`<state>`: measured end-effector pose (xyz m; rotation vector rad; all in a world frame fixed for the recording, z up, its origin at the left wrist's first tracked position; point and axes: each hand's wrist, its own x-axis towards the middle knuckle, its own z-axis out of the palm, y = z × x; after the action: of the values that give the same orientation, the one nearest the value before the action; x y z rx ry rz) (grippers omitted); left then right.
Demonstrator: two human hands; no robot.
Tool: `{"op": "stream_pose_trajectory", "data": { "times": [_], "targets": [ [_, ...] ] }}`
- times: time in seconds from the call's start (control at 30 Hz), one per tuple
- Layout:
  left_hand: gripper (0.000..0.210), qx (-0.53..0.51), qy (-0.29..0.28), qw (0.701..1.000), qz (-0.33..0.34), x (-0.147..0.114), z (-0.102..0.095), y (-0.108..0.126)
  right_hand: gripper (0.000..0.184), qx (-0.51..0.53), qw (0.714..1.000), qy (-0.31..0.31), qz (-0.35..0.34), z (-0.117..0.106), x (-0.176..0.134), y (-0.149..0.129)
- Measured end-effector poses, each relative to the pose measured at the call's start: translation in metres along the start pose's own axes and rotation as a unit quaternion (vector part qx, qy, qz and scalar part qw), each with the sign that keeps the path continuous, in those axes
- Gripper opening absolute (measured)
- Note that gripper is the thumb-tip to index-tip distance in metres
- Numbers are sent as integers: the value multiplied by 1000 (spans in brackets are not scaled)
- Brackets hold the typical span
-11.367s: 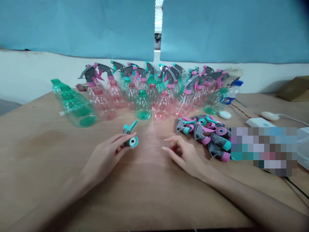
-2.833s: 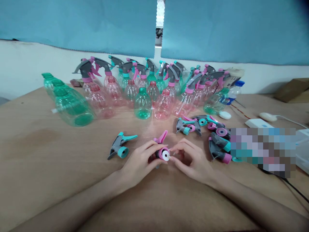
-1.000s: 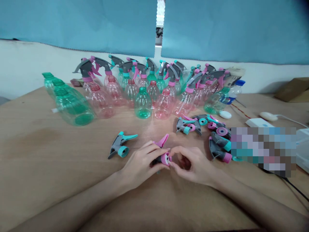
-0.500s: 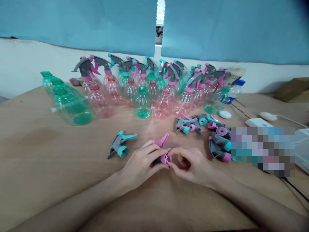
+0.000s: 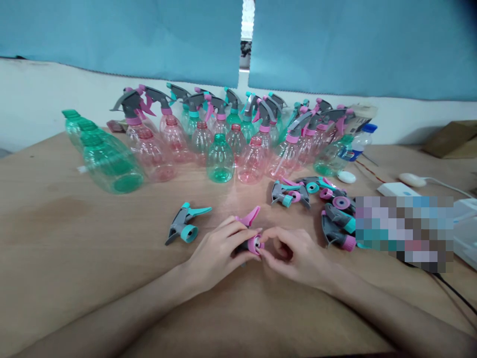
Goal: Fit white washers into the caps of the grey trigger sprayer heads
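Note:
My left hand (image 5: 223, 243) is closed around a grey and pink trigger spray head (image 5: 255, 244), whose pink trigger points up and away. The open end of its pink collar faces my right hand (image 5: 294, 253). Thumb and forefinger of that hand are pinched at the collar's mouth, around a small pink part (image 5: 262, 245); its exact kind is too small to tell. To the left, beside my left hand, a grey and teal trigger spray head (image 5: 186, 223) lies on the table.
Uncapped pink bottles (image 5: 251, 166) and green bottles (image 5: 220, 164) stand beyond my hands, with several spray-topped bottles (image 5: 264, 122) behind. Loose spray heads (image 5: 292, 194) lie to the right, near a blurred patch. White devices (image 5: 400, 191) with cables sit at the far right.
Both hands keep almost the same pose. A pale inside part shows a little differently in the collar's mouth; otherwise the view has barely shifted.

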<state>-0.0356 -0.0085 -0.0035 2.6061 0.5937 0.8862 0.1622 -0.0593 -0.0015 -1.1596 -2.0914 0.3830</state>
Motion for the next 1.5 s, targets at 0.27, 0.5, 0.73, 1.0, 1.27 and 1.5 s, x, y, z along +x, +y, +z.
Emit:
{"op": "stream_pose_trajectory", "data": {
  "times": [0.27, 0.5, 0.73, 1.0, 1.27, 1.5],
  "targets": [
    [30, 6, 6, 1000, 7, 0, 1, -1, 10, 2, 1000, 0, 4, 2, -2, 3],
    [29, 5, 5, 1000, -1, 1, 1, 0, 10, 0, 1000, -5, 0, 0, -1, 2],
    [29, 1, 13, 1000, 4, 0, 1, 0, 11, -1, 1000, 6, -6, 2, -1, 3],
    [28, 1, 10, 1000, -5, 1, 0, 1, 10, 4, 1000, 3, -9, 2, -2, 3],
    [29, -1, 8, 1000, -2, 1, 0, 1, 11, 9, 1000, 0, -8, 2, -2, 3],
    [24, 0, 3, 1000, 8, 0, 0, 0, 14, 12, 1000, -1, -19, 3, -3, 7]
  ]
}}
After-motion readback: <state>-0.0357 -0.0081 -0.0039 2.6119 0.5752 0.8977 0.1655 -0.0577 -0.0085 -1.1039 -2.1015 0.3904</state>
